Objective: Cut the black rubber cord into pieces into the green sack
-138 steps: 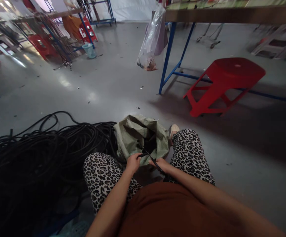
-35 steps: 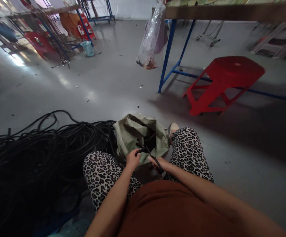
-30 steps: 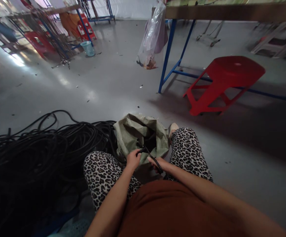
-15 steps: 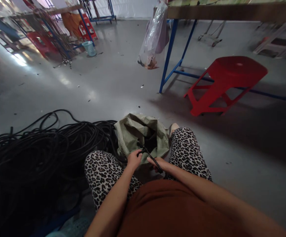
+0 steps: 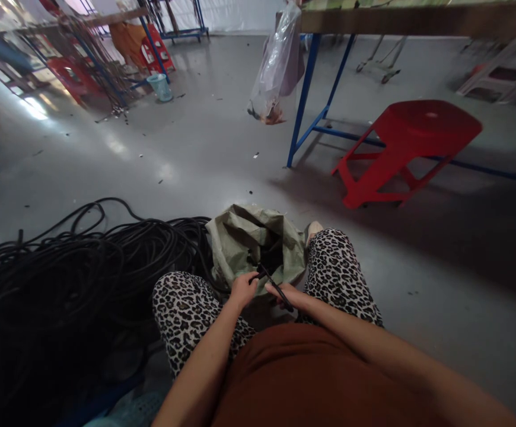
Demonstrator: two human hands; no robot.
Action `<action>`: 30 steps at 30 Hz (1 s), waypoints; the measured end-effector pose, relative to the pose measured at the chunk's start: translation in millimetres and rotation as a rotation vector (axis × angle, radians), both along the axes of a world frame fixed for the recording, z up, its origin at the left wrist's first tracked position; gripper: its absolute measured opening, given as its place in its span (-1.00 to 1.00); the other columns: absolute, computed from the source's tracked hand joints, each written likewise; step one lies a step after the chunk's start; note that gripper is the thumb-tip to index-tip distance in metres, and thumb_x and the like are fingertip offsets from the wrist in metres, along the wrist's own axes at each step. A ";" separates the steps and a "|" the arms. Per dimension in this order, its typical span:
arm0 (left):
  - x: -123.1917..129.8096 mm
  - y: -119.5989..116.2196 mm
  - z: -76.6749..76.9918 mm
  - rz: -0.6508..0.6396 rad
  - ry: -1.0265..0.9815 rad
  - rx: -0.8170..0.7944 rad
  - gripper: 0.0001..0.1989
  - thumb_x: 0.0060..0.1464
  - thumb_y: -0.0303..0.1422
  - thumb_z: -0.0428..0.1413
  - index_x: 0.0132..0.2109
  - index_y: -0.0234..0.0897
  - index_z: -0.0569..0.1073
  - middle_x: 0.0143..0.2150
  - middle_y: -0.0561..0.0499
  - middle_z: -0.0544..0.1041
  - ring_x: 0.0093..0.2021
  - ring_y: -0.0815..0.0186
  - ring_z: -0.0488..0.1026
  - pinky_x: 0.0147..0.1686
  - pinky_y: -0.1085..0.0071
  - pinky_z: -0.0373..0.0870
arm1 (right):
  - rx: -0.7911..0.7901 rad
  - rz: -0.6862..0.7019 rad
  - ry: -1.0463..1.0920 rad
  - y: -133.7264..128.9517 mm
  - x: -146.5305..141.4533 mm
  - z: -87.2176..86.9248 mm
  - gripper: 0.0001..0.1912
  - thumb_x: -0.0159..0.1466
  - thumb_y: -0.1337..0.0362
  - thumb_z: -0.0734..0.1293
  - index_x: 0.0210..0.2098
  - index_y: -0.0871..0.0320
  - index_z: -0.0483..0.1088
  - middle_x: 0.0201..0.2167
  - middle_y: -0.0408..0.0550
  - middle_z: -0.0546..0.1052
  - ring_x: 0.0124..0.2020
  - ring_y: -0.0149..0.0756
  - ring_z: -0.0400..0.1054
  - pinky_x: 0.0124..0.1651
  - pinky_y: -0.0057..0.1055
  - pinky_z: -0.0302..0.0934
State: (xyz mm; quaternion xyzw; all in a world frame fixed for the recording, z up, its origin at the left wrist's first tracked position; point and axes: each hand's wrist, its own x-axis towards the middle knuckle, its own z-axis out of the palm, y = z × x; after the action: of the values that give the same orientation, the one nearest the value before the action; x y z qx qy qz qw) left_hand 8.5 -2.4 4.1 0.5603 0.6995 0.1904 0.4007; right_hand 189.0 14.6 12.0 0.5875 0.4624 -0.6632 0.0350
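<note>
Over the near rim of a greenish woven sack (image 5: 231,237), my right hand (image 5: 288,293) is closed round the handle of dark scissors (image 5: 279,290). Their blades point away from me, toward the sack's mouth. My left hand (image 5: 244,289) is closed on a black cord (image 5: 255,277), whose end meets the scissor blades. Dark pieces lie inside the sack, too shadowed to make out. To the left, a large heap of black cord (image 5: 151,243) lies in loose coils on the floor, reaching the sack's side.
A red plastic stool (image 5: 427,130) stands on the right by a blue-legged table (image 5: 373,22). A clear plastic bag (image 5: 273,71) hangs from the table's edge. Farther left are a light-blue basket (image 5: 160,88), more red stools (image 5: 75,80) and another table. Small scraps dot the grey floor.
The scissor blades look more closed than before, and my left hand has shifted very slightly to the right. Everything else looks the same.
</note>
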 end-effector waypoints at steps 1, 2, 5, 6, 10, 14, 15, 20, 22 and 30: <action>-0.4 0.0 0.1 -0.015 0.001 0.000 -0.70 0.09 -0.45 0.06 -0.05 -0.21 0.57 -0.05 -0.03 0.61 0.01 0.25 0.50 0.11 0.30 0.35 | 0.018 0.014 -0.012 0.1 -0.1 0.5 -0.45 0.22 -0.18 0.29 -0.47 0.25 0.36 -0.64 -0.13 0.34 -0.67 -0.45 0.23 -0.63 -0.55 0.08; -0.7 0.0 0.4 -0.027 0.005 -0.003 -0.70 0.10 -0.45 0.06 -0.05 -0.21 0.57 -0.04 -0.04 0.60 0.02 0.25 0.50 0.11 0.30 0.34 | 0.036 0.031 -0.031 0.3 -0.2 0.7 -0.45 0.21 -0.18 0.30 -0.48 0.26 0.36 -0.64 -0.12 0.34 -0.66 -0.44 0.24 -0.61 -0.54 0.09; -1.1 0.0 1.0 -0.045 0.031 -0.009 -0.68 0.10 -0.45 0.05 -0.02 -0.24 0.56 -0.01 -0.06 0.59 0.04 0.22 0.49 0.12 0.28 0.34 | 0.086 0.053 -0.092 0.7 -0.1 -0.2 -0.45 0.19 -0.18 0.31 -0.52 0.25 0.36 -0.66 -0.12 0.32 -0.63 -0.39 0.28 -0.56 -0.51 0.12; -1.1 -0.2 0.8 -0.043 0.039 -0.008 -0.68 0.11 -0.44 0.05 -0.01 -0.24 0.55 0.00 -0.07 0.58 0.05 0.22 0.48 0.12 0.28 0.34 | 0.097 0.051 -0.103 0.7 0.1 -0.5 -0.45 0.19 -0.18 0.31 -0.53 0.24 0.36 -0.67 -0.12 0.31 -0.62 -0.38 0.29 -0.55 -0.51 0.13; -0.9 -2.4 -1.5 -0.023 0.049 0.011 -0.67 0.12 -0.42 0.04 0.02 -0.25 0.53 0.03 -0.10 0.56 0.07 0.21 0.47 0.13 0.26 0.34 | 0.128 0.047 -0.103 0.9 0.9 0.0 -0.44 0.18 -0.19 0.31 -0.57 0.22 0.34 -0.69 -0.13 0.30 -0.62 -0.39 0.28 -0.56 -0.53 0.12; -1.4 -5.6 -3.0 0.019 0.030 0.038 -0.66 0.11 -0.42 0.05 0.04 -0.25 0.51 0.03 -0.10 0.56 0.06 0.22 0.47 0.12 0.26 0.35 | 0.156 0.055 -0.127 1.5 1.1 2.1 -0.44 0.19 -0.18 0.31 -0.56 0.24 0.37 -0.68 -0.12 0.33 -0.63 -0.39 0.29 -0.57 -0.53 0.11; -1.8 -6.2 -3.1 0.025 0.026 0.040 -0.66 0.11 -0.42 0.05 0.03 -0.25 0.51 0.01 -0.10 0.57 0.04 0.22 0.49 0.10 0.26 0.36 | 0.162 0.061 -0.134 1.7 1.2 2.8 -0.43 0.20 -0.18 0.30 -0.55 0.25 0.39 -0.68 -0.11 0.33 -0.62 -0.38 0.30 -0.57 -0.52 0.12; -3.7 -6.3 -5.5 -0.007 0.032 0.043 -0.69 0.11 -0.40 0.04 -0.02 -0.27 0.53 -0.07 -0.10 0.60 -0.05 0.20 0.52 0.03 0.25 0.40 | 0.195 0.101 -0.136 2.2 2.0 10.8 -0.42 0.24 -0.15 0.27 -0.51 0.28 0.47 -0.69 -0.11 0.34 -0.56 -0.34 0.35 -0.51 -0.53 0.17; -3.9 -5.6 -7.0 -0.012 0.034 0.039 -0.69 0.11 -0.39 0.03 -0.02 -0.27 0.53 -0.06 -0.10 0.60 -0.05 0.20 0.52 0.03 0.26 0.40 | 0.204 0.118 -0.153 2.3 1.9 15.6 -0.42 0.25 -0.14 0.27 -0.50 0.29 0.49 -0.69 -0.12 0.33 -0.56 -0.34 0.36 -0.49 -0.53 0.17; -1.8 -2.3 -7.7 -0.004 0.041 0.007 -0.69 0.11 -0.41 0.03 -0.02 -0.28 0.53 -0.05 -0.10 0.60 -0.05 0.21 0.51 0.02 0.27 0.38 | 0.224 0.154 -0.195 2.4 3.3 18.4 -0.39 0.28 -0.15 0.23 -0.53 0.29 0.48 -0.71 -0.09 0.34 -0.58 -0.35 0.35 -0.50 -0.52 0.13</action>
State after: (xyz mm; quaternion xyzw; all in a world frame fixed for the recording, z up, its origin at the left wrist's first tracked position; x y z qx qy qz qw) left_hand 6.7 -4.7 -3.6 0.5669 0.7057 0.1804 0.3848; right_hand 192.4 17.0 30.4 0.6121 0.5715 -0.5428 0.0646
